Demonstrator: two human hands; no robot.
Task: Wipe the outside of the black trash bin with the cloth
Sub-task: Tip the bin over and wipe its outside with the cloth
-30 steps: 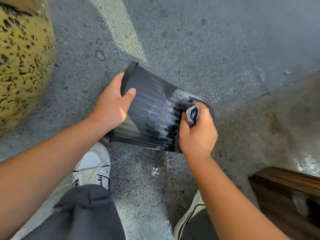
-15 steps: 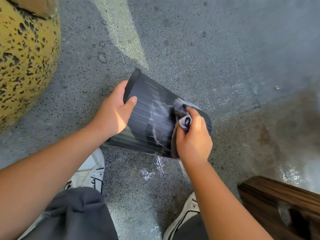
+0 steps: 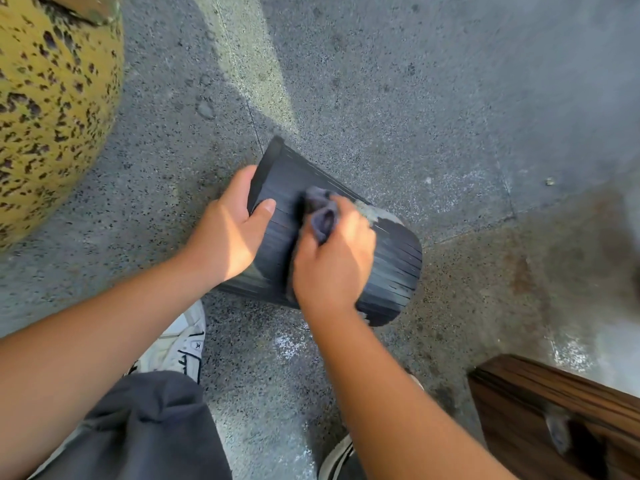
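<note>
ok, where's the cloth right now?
Head view, centre frame: the cloth is bunched in the right hand, pressed on the ribbed side of the black trash bin, just right of the left hand gripping the rim.

The floor (image 3: 398, 81) is grey speckled stone with thin joints. A strip of sunlight (image 3: 249, 64) crosses it. A yellow boulder with dark spots (image 3: 52, 105) stands at the left, and brown wooden furniture (image 3: 561, 410) at the lower right.
</note>
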